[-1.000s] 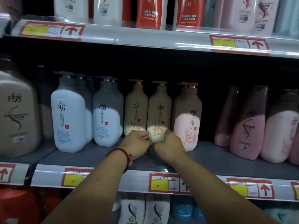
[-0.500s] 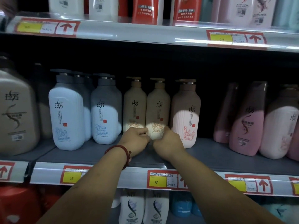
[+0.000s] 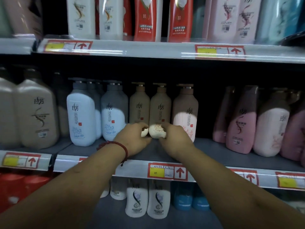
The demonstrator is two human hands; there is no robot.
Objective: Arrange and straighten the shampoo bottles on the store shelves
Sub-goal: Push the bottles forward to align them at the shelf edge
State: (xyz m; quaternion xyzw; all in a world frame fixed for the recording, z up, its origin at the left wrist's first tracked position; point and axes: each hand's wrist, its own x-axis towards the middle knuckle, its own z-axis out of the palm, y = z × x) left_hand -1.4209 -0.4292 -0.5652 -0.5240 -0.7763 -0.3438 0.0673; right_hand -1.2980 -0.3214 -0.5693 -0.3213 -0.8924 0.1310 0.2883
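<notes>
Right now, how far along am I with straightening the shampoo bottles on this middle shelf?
Looks done: the blue bottles stand upright, labels forward. In hand: your left hand grips the base of the left tan bottle and your right hand grips the right tan bottle, the two side by side. Left to do: the pink bottles to the right lean sideways.

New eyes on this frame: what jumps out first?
The left hand and right hand meet at the middle shelf and grip the lit base of one beige bottle. A red cord bracelet circles the left wrist. On the shelf above, the red bottles stand out among paler ones.
</notes>
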